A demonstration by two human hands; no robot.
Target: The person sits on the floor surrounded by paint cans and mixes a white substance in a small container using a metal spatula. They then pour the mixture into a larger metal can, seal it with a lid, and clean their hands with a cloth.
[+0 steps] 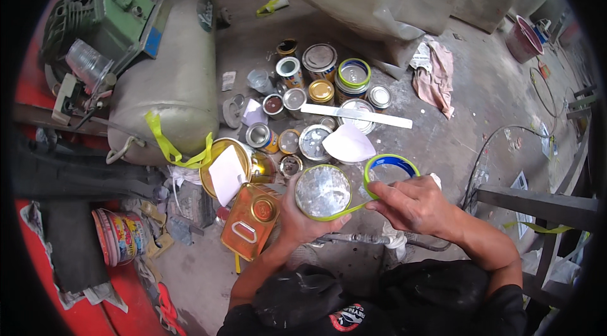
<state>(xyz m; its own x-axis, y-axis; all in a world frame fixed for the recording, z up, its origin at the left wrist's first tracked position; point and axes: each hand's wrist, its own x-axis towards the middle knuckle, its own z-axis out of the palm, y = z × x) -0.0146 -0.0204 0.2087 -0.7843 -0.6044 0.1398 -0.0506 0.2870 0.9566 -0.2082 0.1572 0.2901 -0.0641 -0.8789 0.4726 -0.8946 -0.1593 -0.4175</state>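
My left hand (293, 221) is wrapped around a round paint can (324, 190), whose silvery, smudged lid faces up. Yellow-green tape runs around the can's rim and stretches off to the right as a taut strip. That strip leads to a roll of masking tape (391, 158) with a blue inside, gripped in the fingers of my right hand (411, 206). Just beyond the can lie a white paper cone (349, 144) and a long white flat strip (357, 115), both resting over other tins.
Several paint tins (319, 59) crowd the floor ahead. An orange rectangular can (250, 221) stands by my left forearm. A compressor tank (165, 77) with tape hanging off it fills the left. A spray gun (395, 241) with its hose lies near my knees; a metal stand (537, 202) is at right.
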